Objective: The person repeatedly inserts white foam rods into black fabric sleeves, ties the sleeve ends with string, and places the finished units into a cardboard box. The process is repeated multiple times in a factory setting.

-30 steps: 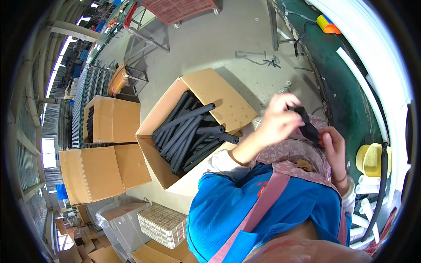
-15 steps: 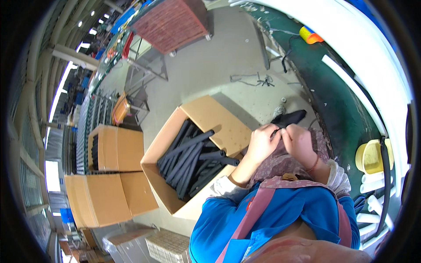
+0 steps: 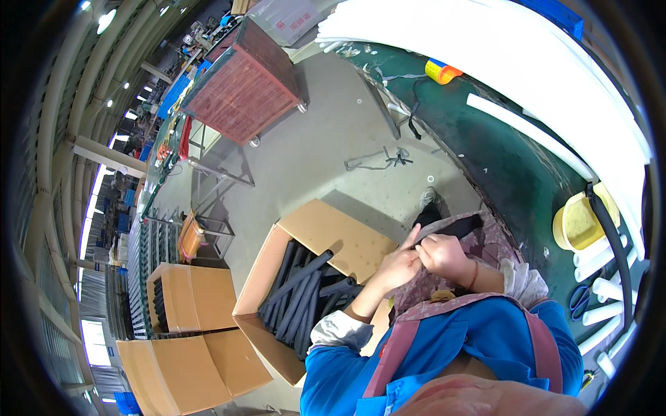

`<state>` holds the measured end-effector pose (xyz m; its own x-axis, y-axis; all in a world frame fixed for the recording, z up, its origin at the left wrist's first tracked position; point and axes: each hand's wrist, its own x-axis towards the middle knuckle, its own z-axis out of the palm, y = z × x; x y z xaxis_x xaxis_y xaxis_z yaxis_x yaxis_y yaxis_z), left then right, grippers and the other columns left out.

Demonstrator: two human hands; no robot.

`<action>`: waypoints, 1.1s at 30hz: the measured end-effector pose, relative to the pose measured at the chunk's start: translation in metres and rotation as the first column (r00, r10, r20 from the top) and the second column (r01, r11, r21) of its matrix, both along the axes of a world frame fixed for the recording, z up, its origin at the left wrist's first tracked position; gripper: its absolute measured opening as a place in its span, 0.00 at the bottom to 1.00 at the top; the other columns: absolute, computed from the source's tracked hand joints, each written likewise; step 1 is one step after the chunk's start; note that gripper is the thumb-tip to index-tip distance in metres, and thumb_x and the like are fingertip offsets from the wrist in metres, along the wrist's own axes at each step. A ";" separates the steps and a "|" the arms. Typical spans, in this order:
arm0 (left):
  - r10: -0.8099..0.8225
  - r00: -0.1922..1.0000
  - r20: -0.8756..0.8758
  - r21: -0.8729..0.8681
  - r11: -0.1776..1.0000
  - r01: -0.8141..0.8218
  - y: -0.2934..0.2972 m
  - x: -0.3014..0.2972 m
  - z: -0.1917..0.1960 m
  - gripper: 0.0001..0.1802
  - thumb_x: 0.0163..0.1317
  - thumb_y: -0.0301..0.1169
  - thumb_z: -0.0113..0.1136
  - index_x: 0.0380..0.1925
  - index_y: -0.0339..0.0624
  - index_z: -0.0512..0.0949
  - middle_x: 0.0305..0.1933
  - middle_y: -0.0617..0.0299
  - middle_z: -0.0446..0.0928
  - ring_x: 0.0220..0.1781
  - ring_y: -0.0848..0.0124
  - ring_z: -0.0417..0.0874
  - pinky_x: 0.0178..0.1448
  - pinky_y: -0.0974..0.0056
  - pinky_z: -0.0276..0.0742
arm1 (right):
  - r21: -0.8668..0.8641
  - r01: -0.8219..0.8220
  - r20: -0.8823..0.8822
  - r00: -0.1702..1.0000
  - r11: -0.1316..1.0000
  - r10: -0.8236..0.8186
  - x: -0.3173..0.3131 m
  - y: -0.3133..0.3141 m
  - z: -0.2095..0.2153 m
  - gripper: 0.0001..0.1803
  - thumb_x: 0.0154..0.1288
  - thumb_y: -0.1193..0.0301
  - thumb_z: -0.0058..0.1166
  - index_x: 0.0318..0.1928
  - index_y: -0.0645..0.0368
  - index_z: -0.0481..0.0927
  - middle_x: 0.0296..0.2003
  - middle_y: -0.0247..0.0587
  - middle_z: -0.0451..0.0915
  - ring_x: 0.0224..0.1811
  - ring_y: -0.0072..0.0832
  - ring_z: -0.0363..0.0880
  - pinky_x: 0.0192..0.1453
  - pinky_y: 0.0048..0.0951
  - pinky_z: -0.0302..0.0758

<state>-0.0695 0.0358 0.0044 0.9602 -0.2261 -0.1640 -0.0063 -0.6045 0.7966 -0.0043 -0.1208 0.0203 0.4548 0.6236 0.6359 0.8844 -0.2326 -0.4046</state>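
Observation:
My right hand (image 3: 444,255) is closed in a pinch on a soft black piece (image 3: 463,227) that looks like cloth, whose free end reaches away to the right. Against it, my left hand (image 3: 399,268) has its index finger pointing up along the near end of that piece, the other fingers bent. What lies between the fingertips is mostly hidden. Both hands are above the patterned apron (image 3: 485,253) over my lap. Left of them, an open carton (image 3: 333,232) holds many black foam tubes (image 3: 298,298).
At right, the green table (image 3: 451,114) carries long white foam tubes (image 3: 485,35), a yellow basin (image 3: 563,229), a yellow-orange roll (image 3: 442,71) and blue-handled scissors (image 3: 579,299). More cartons (image 3: 173,367) stand at left. A reddish wheeled cabinet (image 3: 243,87) stands ahead; tangled strips (image 3: 397,158) lie on the floor.
My head view has shifted, so surroundings sit lower and further left. My hands have moved closer together, and the left index finger has straightened. The black piece stays in hand.

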 end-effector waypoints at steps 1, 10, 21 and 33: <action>-0.047 0.998 -0.051 0.013 0.999 0.048 -0.001 -0.001 0.003 0.17 0.62 0.24 0.44 0.49 0.38 0.76 0.72 0.45 0.50 0.75 0.55 0.49 0.73 0.59 0.52 | 0.019 -0.018 0.031 0.999 1.000 0.018 0.000 0.001 0.000 0.08 0.50 0.74 0.53 0.19 0.57 0.70 0.17 0.37 0.68 0.19 0.32 0.72 0.19 0.33 0.69; 0.041 0.998 -0.052 -0.086 0.995 -0.046 0.020 -0.030 -0.052 0.20 0.54 0.35 0.51 0.42 0.33 0.79 0.56 0.49 0.74 0.53 0.55 0.77 0.61 0.59 0.69 | 0.044 -0.245 -0.507 0.830 0.968 0.233 -0.025 -0.003 -0.025 0.13 0.56 0.68 0.50 0.18 0.61 0.71 0.20 0.53 0.74 0.25 0.49 0.75 0.29 0.47 0.71; -0.061 0.937 -0.344 0.367 0.910 0.194 -0.008 -0.035 -0.090 0.27 0.53 0.38 0.56 0.56 0.51 0.73 0.64 0.51 0.66 0.63 0.49 0.67 0.61 0.47 0.65 | -0.336 -0.563 -0.563 0.763 0.755 0.318 -0.018 0.007 -0.069 0.15 0.49 0.63 0.50 0.17 0.61 0.79 0.22 0.54 0.78 0.27 0.49 0.78 0.34 0.45 0.75; 0.243 0.897 -0.369 -0.487 0.771 -0.409 0.002 -0.052 -0.055 0.15 0.52 0.25 0.61 0.42 0.36 0.78 0.44 0.65 0.77 0.46 0.75 0.76 0.54 0.70 0.70 | -0.722 -0.081 -0.577 0.619 0.687 -0.532 0.071 -0.056 -0.161 0.30 0.60 0.48 0.47 0.49 0.61 0.77 0.44 0.63 0.77 0.50 0.48 0.77 0.56 0.41 0.72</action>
